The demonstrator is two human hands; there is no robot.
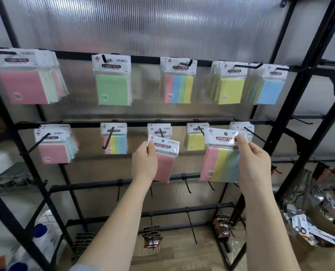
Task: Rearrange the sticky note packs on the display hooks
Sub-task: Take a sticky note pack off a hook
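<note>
Head view: the left hand (145, 163) pinches a pink sticky note pack (163, 160) below the middle hook (161, 133), while the right hand (253, 161) grips a striped pack (219, 157) near the rightmost hook (253, 133). Both packs are off the hooks; a missed hang hole could likely tear the header or drop a pack.

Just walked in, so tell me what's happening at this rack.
A person is sorting sticky note packs on a black hook rack. The left hand holds a pink pack by its header, off the hooks. The right hand pinches a larger striped pack at its top corner, also free of any hook. Both sit in front of the middle row, where other packs hang.
</note>
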